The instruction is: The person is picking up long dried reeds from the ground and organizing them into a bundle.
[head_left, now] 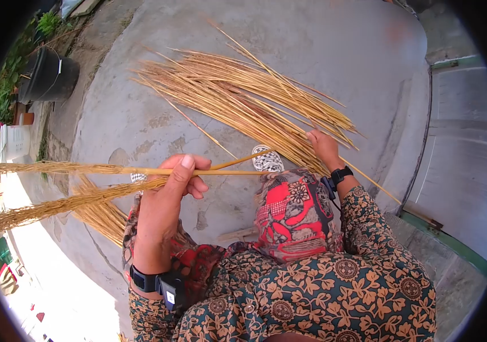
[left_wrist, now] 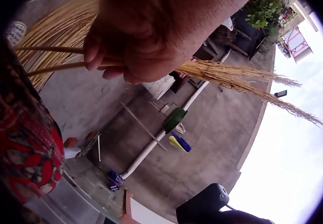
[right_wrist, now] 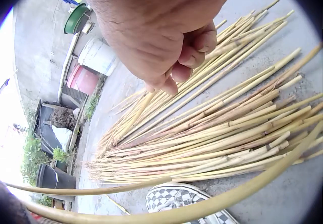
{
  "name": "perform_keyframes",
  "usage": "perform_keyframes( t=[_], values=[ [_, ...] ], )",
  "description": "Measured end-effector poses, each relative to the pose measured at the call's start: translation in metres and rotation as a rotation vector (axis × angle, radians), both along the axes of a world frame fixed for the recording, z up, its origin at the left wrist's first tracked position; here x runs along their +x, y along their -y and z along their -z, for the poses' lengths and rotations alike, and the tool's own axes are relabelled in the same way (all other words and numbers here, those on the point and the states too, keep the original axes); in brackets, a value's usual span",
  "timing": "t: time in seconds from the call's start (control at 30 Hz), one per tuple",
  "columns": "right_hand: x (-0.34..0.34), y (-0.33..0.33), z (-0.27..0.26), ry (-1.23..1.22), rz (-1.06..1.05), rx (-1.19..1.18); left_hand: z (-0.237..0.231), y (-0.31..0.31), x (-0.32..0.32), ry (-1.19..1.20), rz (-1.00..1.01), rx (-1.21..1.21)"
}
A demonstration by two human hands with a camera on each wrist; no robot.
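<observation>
My left hand [head_left: 166,196] grips two dried grass stalks [head_left: 229,172]. Their feathery heads [head_left: 55,199] point left, and the bare stems run out to the right over my lap. In the left wrist view the fingers [left_wrist: 96,50] curl round the stems. Out ahead on the floor lies a loose pile of similar stalks [head_left: 238,105], feathery ends to the left and cut ends to the right. Over the near right side of this pile, my right hand [head_left: 324,149] pinches a single stalk [head_left: 375,182], whose bare end reaches toward the doorway. The right wrist view shows its curled fingers [right_wrist: 189,57].
Another bundle of stalks [head_left: 104,214] lies on the concrete floor [head_left: 169,137] at the left. A checkered shoe [head_left: 267,158] stands at the pile's near edge. A black bucket [head_left: 52,77] and plants are at the far left, a pale metal door [head_left: 463,137] at the right.
</observation>
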State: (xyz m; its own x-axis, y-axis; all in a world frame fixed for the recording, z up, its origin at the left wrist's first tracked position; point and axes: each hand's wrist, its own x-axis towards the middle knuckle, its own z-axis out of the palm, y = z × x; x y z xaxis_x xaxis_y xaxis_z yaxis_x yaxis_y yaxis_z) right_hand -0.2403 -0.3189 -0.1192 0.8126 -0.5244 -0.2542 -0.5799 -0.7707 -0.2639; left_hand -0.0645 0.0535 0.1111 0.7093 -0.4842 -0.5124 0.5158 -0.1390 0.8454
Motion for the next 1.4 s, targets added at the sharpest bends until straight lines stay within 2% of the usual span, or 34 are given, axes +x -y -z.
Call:
perform_keyframes(
  t=[0.07, 0.2, 0.3, 0.4, 0.5, 0.6, 0.7, 0.8, 0.9, 1.0, 1.1, 1.2, 1.3, 1.4],
  values=[
    [-0.001, 0.003, -0.006, -0.079, 0.046, 0.111, 0.004, -0.001, 0.001, 0.017, 0.000, -0.017],
    [-0.012, 0.022, -0.007, -0.014, 0.062, 0.231, 0.013, -0.002, 0.001, 0.041, 0.004, -0.070],
    [-0.020, 0.028, -0.010, -0.089, 0.105, 0.248, 0.027, -0.005, 0.003, 0.062, -0.012, -0.097],
    [-0.030, 0.029, -0.031, -0.206, 0.137, 0.160, 0.034, -0.011, 0.005, 0.104, -0.043, -0.135],
    [-0.038, 0.026, -0.055, -0.141, 0.179, 0.179, 0.044, -0.015, 0.012, 0.139, -0.068, -0.179],
    [-0.049, 0.038, -0.041, -0.076, 0.078, -0.076, 0.064, -0.018, 0.018, 0.169, -0.079, -0.184],
    [-0.048, 0.038, -0.051, 0.020, 0.097, -0.159, 0.079, -0.016, 0.026, 0.203, -0.093, -0.192],
    [-0.051, 0.040, -0.060, 0.151, 0.087, -0.101, 0.089, -0.017, 0.028, 0.217, -0.090, -0.201],
    [-0.053, 0.043, -0.055, 0.153, 0.104, -0.066, 0.097, -0.013, 0.031, 0.236, -0.089, -0.179],
    [-0.055, 0.042, -0.057, 0.259, 0.178, 0.033, 0.094, -0.013, 0.035, 0.252, -0.082, -0.177],
    [-0.033, 0.010, -0.088, 0.424, 0.155, 0.277, 0.100, -0.013, 0.035, 0.263, -0.085, -0.179],
    [0.005, -0.036, -0.127, 0.472, 0.031, 0.395, 0.107, -0.013, 0.038, 0.253, -0.072, -0.206],
    [0.047, -0.079, -0.167, 0.524, -0.168, 0.356, 0.108, -0.012, 0.039, 0.236, -0.041, -0.287],
    [0.092, -0.111, -0.195, 0.437, -0.389, 0.340, 0.102, -0.014, 0.037, 0.238, -0.053, -0.368]
  ],
)
